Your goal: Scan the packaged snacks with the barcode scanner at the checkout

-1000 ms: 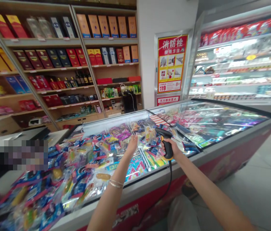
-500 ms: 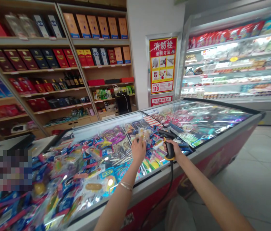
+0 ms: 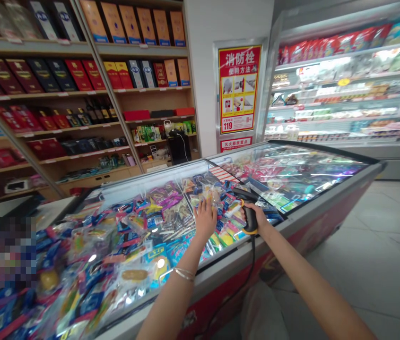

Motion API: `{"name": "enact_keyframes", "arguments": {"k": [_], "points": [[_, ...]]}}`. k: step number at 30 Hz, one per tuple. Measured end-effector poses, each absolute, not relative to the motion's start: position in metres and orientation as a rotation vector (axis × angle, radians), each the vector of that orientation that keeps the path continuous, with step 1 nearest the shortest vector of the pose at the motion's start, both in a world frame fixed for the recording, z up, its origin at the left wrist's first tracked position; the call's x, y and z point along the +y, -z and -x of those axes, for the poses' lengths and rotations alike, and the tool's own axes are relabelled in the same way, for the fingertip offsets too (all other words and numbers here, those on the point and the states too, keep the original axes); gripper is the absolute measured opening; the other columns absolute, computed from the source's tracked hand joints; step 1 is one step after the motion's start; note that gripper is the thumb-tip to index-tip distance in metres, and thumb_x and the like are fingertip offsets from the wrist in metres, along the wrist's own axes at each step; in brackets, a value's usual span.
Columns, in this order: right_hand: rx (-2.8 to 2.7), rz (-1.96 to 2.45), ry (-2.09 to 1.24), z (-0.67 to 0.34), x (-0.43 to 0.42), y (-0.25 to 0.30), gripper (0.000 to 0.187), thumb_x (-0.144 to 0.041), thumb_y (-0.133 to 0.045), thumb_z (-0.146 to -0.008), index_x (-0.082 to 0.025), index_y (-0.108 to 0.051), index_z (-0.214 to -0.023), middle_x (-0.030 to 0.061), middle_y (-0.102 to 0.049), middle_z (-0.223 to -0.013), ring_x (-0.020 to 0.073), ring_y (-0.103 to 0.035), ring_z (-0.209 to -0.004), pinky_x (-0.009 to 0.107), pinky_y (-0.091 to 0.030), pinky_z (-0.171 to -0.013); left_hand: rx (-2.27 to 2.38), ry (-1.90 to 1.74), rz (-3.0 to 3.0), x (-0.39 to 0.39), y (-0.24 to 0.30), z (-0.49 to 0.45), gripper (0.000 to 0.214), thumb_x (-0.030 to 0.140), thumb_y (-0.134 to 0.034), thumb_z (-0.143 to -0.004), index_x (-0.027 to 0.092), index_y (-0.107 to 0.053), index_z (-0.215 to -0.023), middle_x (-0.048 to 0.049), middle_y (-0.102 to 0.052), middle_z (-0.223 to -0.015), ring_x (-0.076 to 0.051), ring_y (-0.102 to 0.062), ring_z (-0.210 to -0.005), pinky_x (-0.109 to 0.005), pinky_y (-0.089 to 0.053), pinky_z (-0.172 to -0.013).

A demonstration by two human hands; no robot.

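My right hand (image 3: 258,218) is wrapped round the handle of a black and yellow barcode scanner (image 3: 247,207), whose head points left over the open chest freezer (image 3: 242,245). Its black cable (image 3: 245,278) hangs down the freezer's front. My left hand (image 3: 205,219), a thin bracelet on its wrist, reaches into the freezer and pinches a clear yellowish packet (image 3: 210,193) lying among several colourful wrapped ice creams (image 3: 132,241). The scanner head is a short way right of that packet.
The freezer's right half lies under a sliding glass lid (image 3: 292,170). Wooden shelves of boxed goods (image 3: 79,80) line the back wall. A red fire-hydrant poster (image 3: 239,89) hangs on a pillar. A lit refrigerated display (image 3: 349,89) stands right. Tiled floor (image 3: 380,255) lies beside me.
My left hand has come down from a raised reach onto the packets and closed on the yellowish one. The scanner stayed in my right hand, shifting slightly; the view panned a little.
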State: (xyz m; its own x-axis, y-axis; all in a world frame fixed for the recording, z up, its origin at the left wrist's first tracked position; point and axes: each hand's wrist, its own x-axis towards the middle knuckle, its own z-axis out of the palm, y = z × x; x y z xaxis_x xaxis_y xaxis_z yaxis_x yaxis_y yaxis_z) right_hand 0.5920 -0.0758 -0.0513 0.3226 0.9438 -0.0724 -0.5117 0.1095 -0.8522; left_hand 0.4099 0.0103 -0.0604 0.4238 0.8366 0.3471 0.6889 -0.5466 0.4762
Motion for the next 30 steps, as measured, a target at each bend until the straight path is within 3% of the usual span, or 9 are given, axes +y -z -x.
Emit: {"name": "enact_keyframes", "arguments": {"k": [10,19,30], "points": [[-0.541,0.936,-1.173,-0.591,-0.078,0.048,0.017,-0.031,-0.066,-0.064,-0.018,-0.054,-0.065,-0.0008,-0.052,-0.054,0.0095,-0.044,-0.043,0.022,-0.038,-0.040,1.286,-0.869,-2.343,0.011,0.049,-0.407,0.053,0.034,-0.037,-0.091,0.016,-0.045,-0.140,-0.0134,-0.047,-0.144,-0.027,-0.039,-0.136,-0.049,-0.019,-0.116],[-0.557,0.931,-1.185,-0.593,-0.077,0.054,0.020,-0.034,-0.066,-0.065,-0.019,-0.053,-0.063,0.0004,-0.052,-0.052,0.0100,-0.043,-0.042,0.022,-0.038,-0.040,1.223,-0.934,-2.289,0.011,0.052,-0.406,0.053,0.022,-0.026,-0.092,0.013,-0.043,-0.141,-0.0139,-0.050,-0.142,-0.023,-0.041,-0.135,-0.047,-0.019,-0.117],[-0.547,0.894,-1.179,-0.592,-0.078,0.052,0.019,-0.031,-0.068,-0.062,-0.019,-0.054,-0.066,-0.0011,-0.053,-0.053,0.0094,-0.047,-0.042,0.020,-0.040,-0.039,1.269,-0.948,-2.284,0.006,0.043,-0.405,0.051,0.028,-0.028,-0.094,0.011,-0.044,-0.139,-0.0147,-0.055,-0.137,-0.025,-0.048,-0.129,-0.045,-0.025,-0.115]]}}
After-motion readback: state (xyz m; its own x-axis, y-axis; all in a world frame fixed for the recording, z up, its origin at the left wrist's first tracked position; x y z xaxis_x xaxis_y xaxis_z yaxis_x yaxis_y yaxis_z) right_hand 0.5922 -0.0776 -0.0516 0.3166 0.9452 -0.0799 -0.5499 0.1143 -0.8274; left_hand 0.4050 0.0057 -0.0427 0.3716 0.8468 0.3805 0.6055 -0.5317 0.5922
